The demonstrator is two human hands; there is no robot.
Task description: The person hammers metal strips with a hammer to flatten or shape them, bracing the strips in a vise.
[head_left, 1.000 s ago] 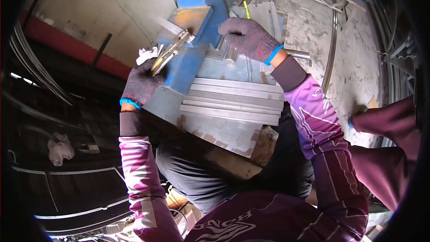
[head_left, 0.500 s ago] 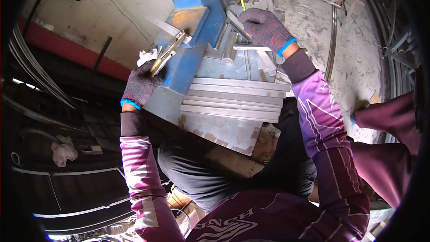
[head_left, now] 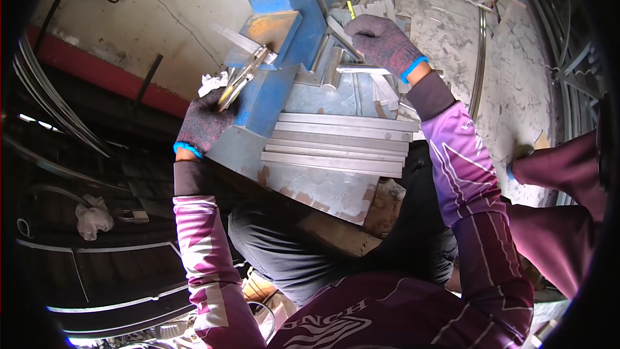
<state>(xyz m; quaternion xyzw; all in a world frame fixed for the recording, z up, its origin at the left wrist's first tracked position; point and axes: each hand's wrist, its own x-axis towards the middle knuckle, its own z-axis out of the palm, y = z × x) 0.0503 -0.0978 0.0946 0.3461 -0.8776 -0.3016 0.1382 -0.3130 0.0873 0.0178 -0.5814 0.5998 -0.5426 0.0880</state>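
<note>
My left hand [head_left: 205,123], in a dark knitted glove with a blue cuff, is closed around a pair of pliers [head_left: 234,88]. A flat metal strip [head_left: 240,40] shows at the jaws, over the rusty plate of a blue metal stand [head_left: 261,100]. My right hand [head_left: 382,42], gloved alike, is curled into a fist over short metal pieces [head_left: 343,33]. A thin yellow stick end [head_left: 351,8] pokes up beside its knuckles; whether the fist grips it is hidden. Below both hands, several flat metal bars [head_left: 339,145] lie side by side on a grey metal sheet [head_left: 316,189].
Crumpled white paper [head_left: 213,83] sits by my left hand. Another person's leg [head_left: 555,168] is at the right. Long metal rods [head_left: 481,58] lie on the concrete floor, and a metal frame [head_left: 571,58] stands at the far right. A plastic bag [head_left: 94,218] lies at the left.
</note>
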